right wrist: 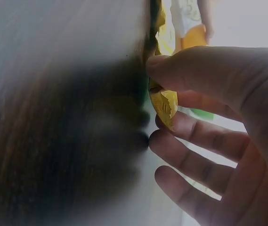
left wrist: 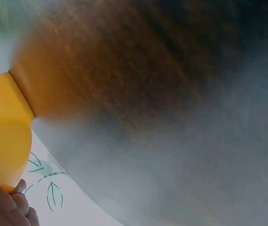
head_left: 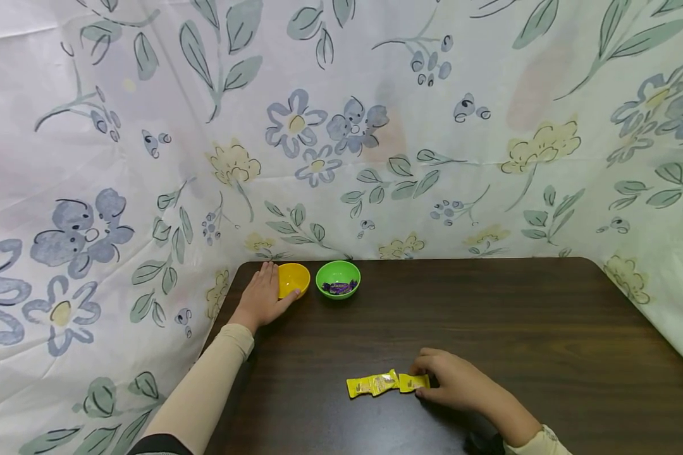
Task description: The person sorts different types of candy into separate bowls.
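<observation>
In the head view, my left hand [head_left: 262,297] is at a yellow bowl [head_left: 293,280] at the far left of the table. Its fingers lie along the bowl's left side and the thumb along the near side. The left wrist view shows the same bowl [left wrist: 6,127] with fingertips against it. My right hand [head_left: 452,382] pinches the right end of a row of yellow-wrapped candies [head_left: 384,383] lying on the table. In the right wrist view, thumb and index finger are at the candy's wrapper [right wrist: 164,103], the other fingers loosely bent.
A green bowl [head_left: 338,272] holding purple-wrapped candy [head_left: 339,288] stands just right of the yellow one. Beneath everything is a dark brown wooden table [head_left: 518,316]. Flower-patterned cloth [head_left: 404,126] hangs behind and along the sides. A dark object [head_left: 482,442] lies partly beneath the right forearm.
</observation>
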The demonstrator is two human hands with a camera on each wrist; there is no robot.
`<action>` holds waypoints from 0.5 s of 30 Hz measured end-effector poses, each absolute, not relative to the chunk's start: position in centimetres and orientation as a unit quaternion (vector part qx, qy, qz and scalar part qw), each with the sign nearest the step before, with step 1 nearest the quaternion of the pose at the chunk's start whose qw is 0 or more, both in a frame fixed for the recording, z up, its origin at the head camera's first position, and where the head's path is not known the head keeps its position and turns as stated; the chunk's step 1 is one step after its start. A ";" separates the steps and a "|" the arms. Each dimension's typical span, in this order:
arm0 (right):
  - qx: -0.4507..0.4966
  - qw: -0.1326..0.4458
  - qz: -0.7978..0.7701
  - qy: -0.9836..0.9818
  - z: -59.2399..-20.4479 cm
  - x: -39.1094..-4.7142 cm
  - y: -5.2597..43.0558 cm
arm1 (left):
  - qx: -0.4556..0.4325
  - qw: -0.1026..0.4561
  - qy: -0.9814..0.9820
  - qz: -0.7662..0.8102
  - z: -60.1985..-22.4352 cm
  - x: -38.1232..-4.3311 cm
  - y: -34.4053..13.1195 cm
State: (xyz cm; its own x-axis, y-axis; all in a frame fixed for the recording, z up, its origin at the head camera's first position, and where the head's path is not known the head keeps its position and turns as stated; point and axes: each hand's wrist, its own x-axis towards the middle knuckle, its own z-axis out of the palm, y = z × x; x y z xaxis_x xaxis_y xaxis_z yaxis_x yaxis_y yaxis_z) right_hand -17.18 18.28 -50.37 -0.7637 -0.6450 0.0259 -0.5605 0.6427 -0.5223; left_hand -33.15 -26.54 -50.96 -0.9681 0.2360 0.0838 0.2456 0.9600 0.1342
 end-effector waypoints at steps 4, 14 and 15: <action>-0.337 0.080 -0.263 0.900 -50.3 -17.2 18.0 | -0.122 0.038 -0.989 -0.073 -50.9 -33.1 -26.5; -0.355 0.076 -0.280 0.889 -50.2 -17.6 17.1 | -0.119 0.037 -0.990 -0.068 -50.7 -33.0 -26.3; -0.358 0.075 -0.280 0.888 -50.1 -17.6 17.0 | -0.119 0.036 -0.990 -0.066 -50.6 -33.0 -26.3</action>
State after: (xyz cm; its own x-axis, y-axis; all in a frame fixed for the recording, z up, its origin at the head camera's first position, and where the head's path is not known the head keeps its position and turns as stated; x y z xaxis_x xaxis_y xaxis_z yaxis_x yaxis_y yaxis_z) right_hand -17.64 17.04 -50.13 -0.7332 -0.6765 0.0681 -0.5929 0.5871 -0.5511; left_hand -32.96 -26.28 -50.63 -0.9693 0.2299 0.0874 0.2395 0.9632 0.1223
